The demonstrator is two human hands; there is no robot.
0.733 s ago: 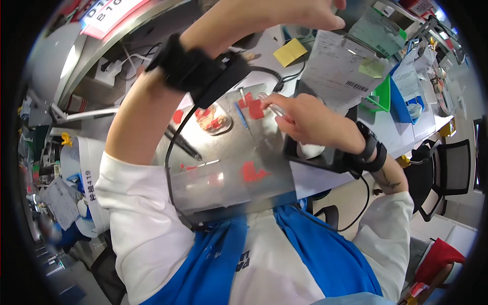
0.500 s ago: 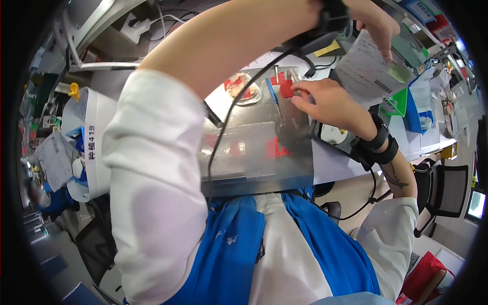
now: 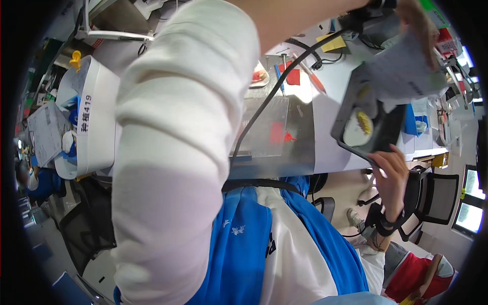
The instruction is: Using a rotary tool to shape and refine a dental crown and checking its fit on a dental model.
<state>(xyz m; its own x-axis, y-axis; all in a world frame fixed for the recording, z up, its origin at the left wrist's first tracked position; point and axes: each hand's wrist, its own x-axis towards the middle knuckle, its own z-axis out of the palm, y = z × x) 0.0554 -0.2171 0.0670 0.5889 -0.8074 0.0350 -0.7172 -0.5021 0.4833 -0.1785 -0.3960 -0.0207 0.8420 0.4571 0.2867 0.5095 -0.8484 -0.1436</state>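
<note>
Hands work at upper right: left hand (image 3: 419,23) pinches a paper sheet (image 3: 401,76) above a black tray (image 3: 363,122) gripped at its near edge by right hand (image 3: 389,168), so the tilted tray's round disc (image 3: 358,129) might slide off.

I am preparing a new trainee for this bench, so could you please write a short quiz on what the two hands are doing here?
1. True or false: the right hand has its grip on the edge of the black tray.
2. What does the left hand hold? A) a paper sheet B) a screwdriver C) a cup
3. What colour are the small pieces lying on the clear plate?
Key: 1 true; 2 A; 3 red.
</note>
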